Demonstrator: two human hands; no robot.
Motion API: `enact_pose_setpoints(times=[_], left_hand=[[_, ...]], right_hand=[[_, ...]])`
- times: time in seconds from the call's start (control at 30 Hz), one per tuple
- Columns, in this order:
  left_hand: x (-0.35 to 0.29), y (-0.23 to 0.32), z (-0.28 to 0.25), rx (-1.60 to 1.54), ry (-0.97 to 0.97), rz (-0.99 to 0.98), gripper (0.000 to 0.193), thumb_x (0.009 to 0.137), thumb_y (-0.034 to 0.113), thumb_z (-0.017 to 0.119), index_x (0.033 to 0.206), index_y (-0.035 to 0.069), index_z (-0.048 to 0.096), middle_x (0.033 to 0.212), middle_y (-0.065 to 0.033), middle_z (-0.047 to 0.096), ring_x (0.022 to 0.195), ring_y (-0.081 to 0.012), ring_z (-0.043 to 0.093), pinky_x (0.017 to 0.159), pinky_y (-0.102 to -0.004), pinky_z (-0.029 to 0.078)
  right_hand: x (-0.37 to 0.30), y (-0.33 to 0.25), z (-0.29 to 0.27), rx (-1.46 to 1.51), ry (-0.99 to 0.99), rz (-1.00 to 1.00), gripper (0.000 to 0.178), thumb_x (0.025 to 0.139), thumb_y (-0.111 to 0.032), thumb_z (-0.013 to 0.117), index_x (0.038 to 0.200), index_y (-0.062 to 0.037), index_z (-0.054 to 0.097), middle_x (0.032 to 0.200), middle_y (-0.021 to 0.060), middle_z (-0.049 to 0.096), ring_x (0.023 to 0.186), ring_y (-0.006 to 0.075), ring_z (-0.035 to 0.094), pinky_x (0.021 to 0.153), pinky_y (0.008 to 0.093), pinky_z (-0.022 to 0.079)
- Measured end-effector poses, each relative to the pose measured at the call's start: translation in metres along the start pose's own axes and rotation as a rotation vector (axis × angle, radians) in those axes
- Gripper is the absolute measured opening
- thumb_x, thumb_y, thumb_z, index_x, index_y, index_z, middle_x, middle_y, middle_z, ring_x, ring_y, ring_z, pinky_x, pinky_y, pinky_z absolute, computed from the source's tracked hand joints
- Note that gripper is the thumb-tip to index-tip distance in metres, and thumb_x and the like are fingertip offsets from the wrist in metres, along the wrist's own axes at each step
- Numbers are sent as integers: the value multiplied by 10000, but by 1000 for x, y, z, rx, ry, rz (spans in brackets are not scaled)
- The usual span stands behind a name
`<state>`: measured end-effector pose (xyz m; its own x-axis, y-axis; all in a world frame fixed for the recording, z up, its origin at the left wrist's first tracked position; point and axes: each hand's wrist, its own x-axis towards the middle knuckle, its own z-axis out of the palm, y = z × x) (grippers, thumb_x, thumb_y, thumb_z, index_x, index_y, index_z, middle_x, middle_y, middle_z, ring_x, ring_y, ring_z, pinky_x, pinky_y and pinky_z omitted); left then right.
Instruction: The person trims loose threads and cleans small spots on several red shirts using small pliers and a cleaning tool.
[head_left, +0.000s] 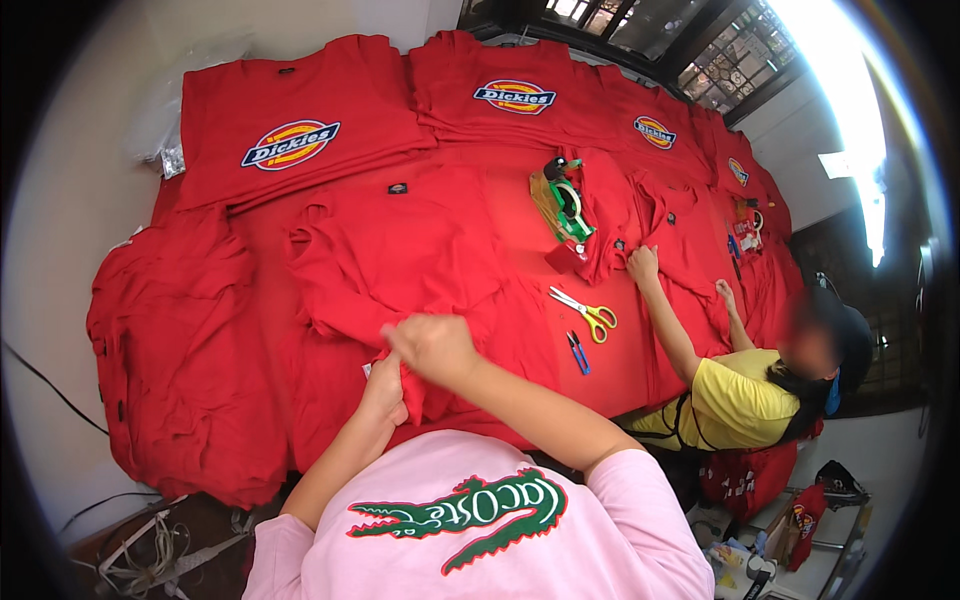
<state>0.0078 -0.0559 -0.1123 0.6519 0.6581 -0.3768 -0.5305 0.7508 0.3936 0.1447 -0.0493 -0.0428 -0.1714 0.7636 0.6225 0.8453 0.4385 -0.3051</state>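
Note:
A red T-shirt (pixel 390 250) lies spread and rumpled on the table in front of me, its neck label at the far end. Near my body, my left hand (pixel 382 395) is closed on a gathered edge of it, beside a small white tag. Just above and to the right, my right hand (pixel 435 345) is also closed on the bunched cloth, slightly blurred. A fold of red fabric hangs between the two hands; the fingertips of the right hand are partly hidden.
Yellow-handled scissors (pixel 597 318), blue thread snips (pixel 578 352) and a green tape dispenser (pixel 562 208) lie to the right. Folded printed red shirts (pixel 350 95) line the back; a red pile (pixel 180 350) sits left. A co-worker in yellow (pixel 735 400) handles another shirt at right.

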Motion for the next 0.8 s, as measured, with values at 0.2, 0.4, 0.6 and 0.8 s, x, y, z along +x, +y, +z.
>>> enact_pose_setpoints(times=[0.2,0.4,0.6,0.8], left_hand=[[-8,-4,5,163,283,34,320,1056,314,524,1207,61,649,1203,-67,702,1068,-152,666,920,-344,545],[4,-17,-63,153,-10,-15,208,1051,304,547,1119,155,675,1058,4,702,949,-97,652,859,-306,546],[-8,20,21,175,212,61,515,1049,389,594,1385,0,562,1416,-127,607,1266,-209,603,1089,-394,491],[-28,57,50,34,91,95,478,1034,325,646,1394,24,558,1397,-99,616,1258,-203,606,1080,-377,500]], right_hand=[[-18,-8,21,-70,-34,-108,342,930,-273,688,635,-126,596,573,58,591,512,214,628,432,383,492],[-12,-41,-2,-127,-173,-195,331,886,-298,733,628,-147,594,570,45,581,530,197,629,436,387,491],[-31,45,25,335,-247,486,404,975,-347,674,679,-76,631,630,56,582,589,180,563,540,344,474],[-12,39,-20,880,-183,766,524,1090,-414,546,758,-9,572,703,-53,472,697,55,419,630,256,401]])
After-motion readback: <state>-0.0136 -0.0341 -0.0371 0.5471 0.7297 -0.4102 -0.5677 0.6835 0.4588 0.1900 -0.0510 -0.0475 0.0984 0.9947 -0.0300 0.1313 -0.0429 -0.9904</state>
